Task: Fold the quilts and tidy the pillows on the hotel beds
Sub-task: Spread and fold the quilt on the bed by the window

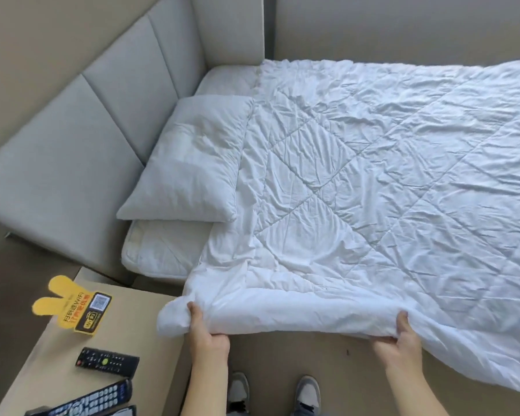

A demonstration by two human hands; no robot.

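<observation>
**Quilt gripped by its near edge, ready for a fold**

Quilt point(373, 175) lies spread across the bed, white and creased, its stitching crossing in diamonds. Its near edge hangs off the bed's side toward the person, bunched into a thick roll. The left hand point(206, 331) has its fingers closed around that roll close to the quilt's corner; the right hand point(403, 333) is clamped on the same edge further along, thumb on top. Both hands hold the one hem, well apart, probably so the edge stays straight when it is lifted and carried over the quilt for a first fold.

Beside the quilt's head end a pillow point(189, 160) rests tilted on the mattress point(162, 250), its far edge against the padded grey headboard point(72, 139), not yet straightened.

Just beyond the quilt's corner stands a tan bedside table point(138, 331) carrying a yellow WiFi sign point(72, 307) and two remote controls point(107, 360). Below the quilt's edge, tan floor point(297, 352) and the person's grey shoes point(239, 391) show.
</observation>
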